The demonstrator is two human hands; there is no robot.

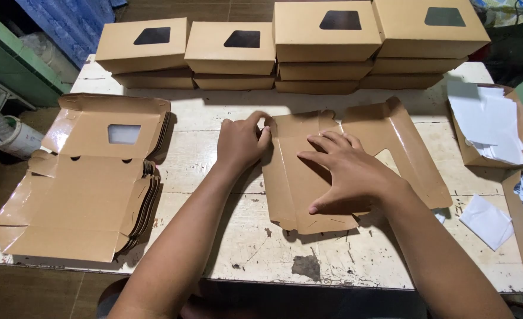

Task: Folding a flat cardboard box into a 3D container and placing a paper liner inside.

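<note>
A flat brown cardboard box blank (291, 189) with a window cut-out lies on the worn white table (214, 112) in front of me. My left hand (242, 142) pinches the blank's upper left flap between thumb and fingers. My right hand (347, 171) presses flat on the middle of the blank with fingers spread, partly covering the window panel.
A thick stack of unfolded blanks (84, 183) lies at the left. Several folded window boxes (326, 35) stand stacked along the far edge. White paper sheets (489, 121) lie in an open box at the right, with more sheets (486, 220) near the right edge.
</note>
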